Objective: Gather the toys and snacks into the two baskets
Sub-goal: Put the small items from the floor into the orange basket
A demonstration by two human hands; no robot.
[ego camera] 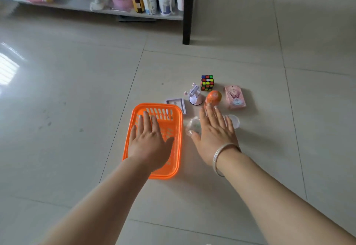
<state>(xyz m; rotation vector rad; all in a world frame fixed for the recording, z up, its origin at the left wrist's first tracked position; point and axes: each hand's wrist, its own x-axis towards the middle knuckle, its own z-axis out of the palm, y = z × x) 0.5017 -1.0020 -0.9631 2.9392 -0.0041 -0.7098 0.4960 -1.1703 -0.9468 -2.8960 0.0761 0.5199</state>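
1. Grip state: your left hand (149,139) is flat, fingers spread, grasping nothing, over the orange basket (178,121) at centre frame. Your right hand (213,131) is likewise spread and holds nothing; its fingertips (209,108) lie at the near edge of the orange ball (213,97); contact cannot be confirmed.
2. Task items: all sit on the floor right of the basket: puzzle cube (207,82), pink box (235,97), white stand toy (195,96), lilac frame (176,104), and two clear packets (193,125) partly under your right hand. The basket appears empty. Only one basket is visible.
3. Risk: the ball likely rolls if nudged from the side. Close around it from above.
4. Risk: the clear packets are hard to see against the tile and may be overlooked or pressed.
5. Surface: glossy pale floor tiles (77,90), probably slippery; light items and the basket may slide.
6. Room: a shelf (115,12) crowded with bottles occupies the upper left, beside a black leg (187,13).
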